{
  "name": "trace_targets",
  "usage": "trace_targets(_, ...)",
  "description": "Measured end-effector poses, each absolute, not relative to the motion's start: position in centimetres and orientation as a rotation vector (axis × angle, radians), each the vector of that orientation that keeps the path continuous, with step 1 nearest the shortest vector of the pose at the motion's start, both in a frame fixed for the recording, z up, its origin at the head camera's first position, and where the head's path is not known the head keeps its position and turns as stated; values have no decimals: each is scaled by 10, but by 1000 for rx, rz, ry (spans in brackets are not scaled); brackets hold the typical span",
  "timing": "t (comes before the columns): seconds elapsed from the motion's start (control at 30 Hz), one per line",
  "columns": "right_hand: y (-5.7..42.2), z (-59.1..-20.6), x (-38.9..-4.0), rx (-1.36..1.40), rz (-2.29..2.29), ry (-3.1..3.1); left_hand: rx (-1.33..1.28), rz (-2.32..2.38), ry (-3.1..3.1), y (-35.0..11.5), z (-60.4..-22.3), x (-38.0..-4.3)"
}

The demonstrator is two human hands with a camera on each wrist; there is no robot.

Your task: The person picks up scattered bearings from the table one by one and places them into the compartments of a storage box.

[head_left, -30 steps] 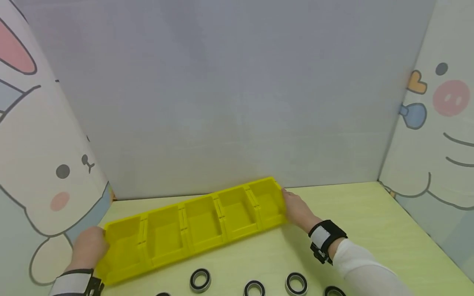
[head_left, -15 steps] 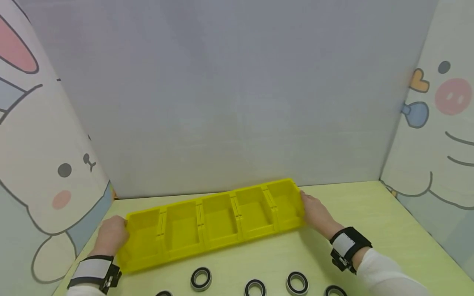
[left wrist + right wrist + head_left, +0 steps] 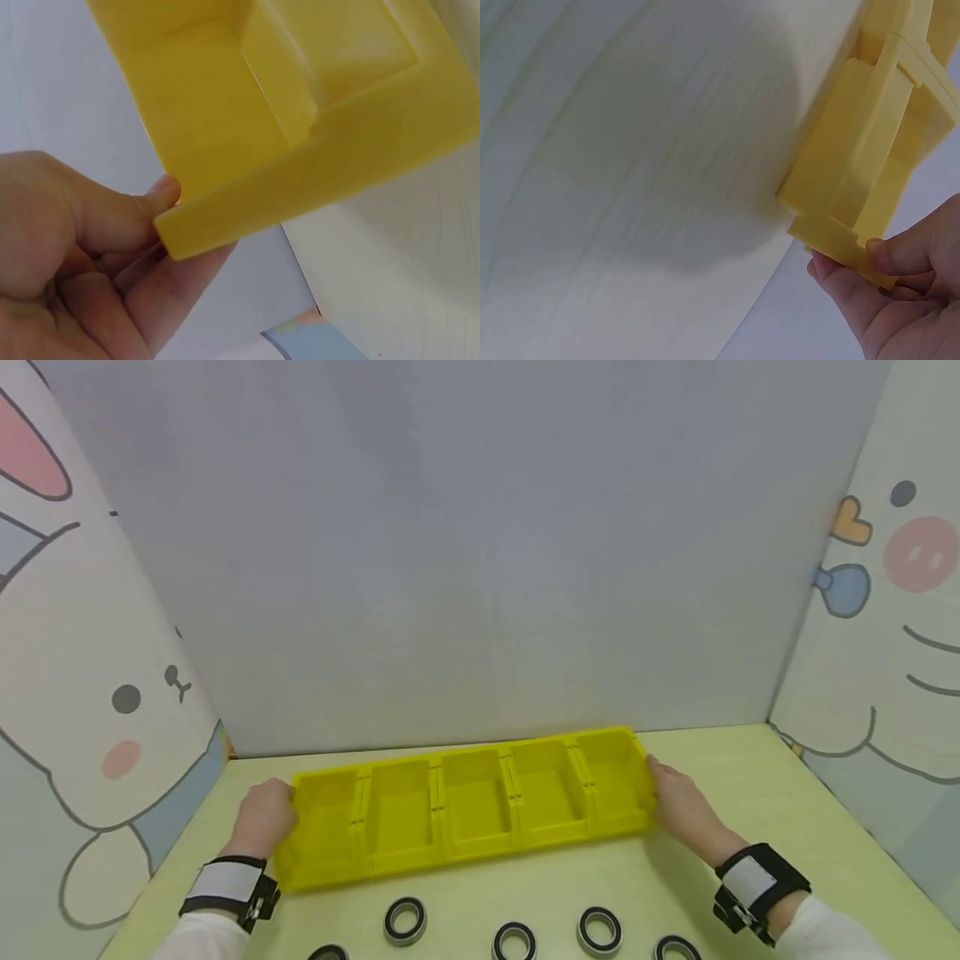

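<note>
A long yellow tray (image 3: 442, 858) with several compartments in a row lies between my two hands near the back wall, its right end a little farther back. My left hand (image 3: 261, 820) grips its left end; in the left wrist view the thumb (image 3: 161, 193) is on the inner side of the rim and fingers are beneath. At the other end my right hand (image 3: 686, 802) pinches the rim, and the right wrist view shows the thumb (image 3: 900, 255) on top with fingers below. No contents show in the compartments.
Several black-and-silver ring bearings (image 3: 405, 921) lie on the pale wooden table (image 3: 555, 885) in front of the tray, some cut off by the lower frame edge. A grey back wall (image 3: 480, 568) and cartoon-printed side panels (image 3: 862, 677) enclose the table.
Both hands have carried the yellow tray to the right, and its left end has swung farther back, so it sits less slanted. The bearings have stayed in place.
</note>
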State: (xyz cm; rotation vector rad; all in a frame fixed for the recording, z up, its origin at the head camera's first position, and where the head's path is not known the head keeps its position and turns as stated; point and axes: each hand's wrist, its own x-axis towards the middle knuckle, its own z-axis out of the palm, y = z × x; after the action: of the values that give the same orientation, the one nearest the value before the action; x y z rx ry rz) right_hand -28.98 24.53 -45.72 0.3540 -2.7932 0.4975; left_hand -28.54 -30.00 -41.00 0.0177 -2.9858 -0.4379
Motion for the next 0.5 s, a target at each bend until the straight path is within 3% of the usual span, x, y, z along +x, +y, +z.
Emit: trace_targets(0.5, 270, -459, -269, 309, 510, -2820, 31, -522, -3026, -280, -412, -289)
